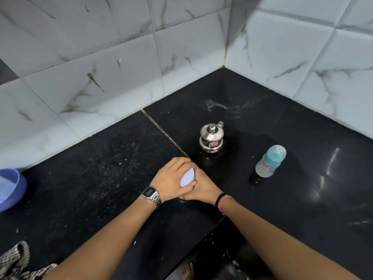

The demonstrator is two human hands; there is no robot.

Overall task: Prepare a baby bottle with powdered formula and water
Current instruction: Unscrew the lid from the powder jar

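Both hands meet over a small container with a white lid (187,179) on the black counter (101,178). My left hand (171,177) curls over the lid's top and left side. My right hand (202,187) wraps the container's body from the right, which hides most of it. A baby bottle (270,161) with a teal collar and clear cap stands to the right, apart from both hands. A small steel pot (212,138) with lid and handle stands behind the hands.
A lilac plastic basket (10,188) sits at the left edge. A checked cloth (16,261) lies at the bottom left. White marble-pattern tiled walls (121,67) close the corner behind and to the right. The counter's front edge runs at bottom centre.
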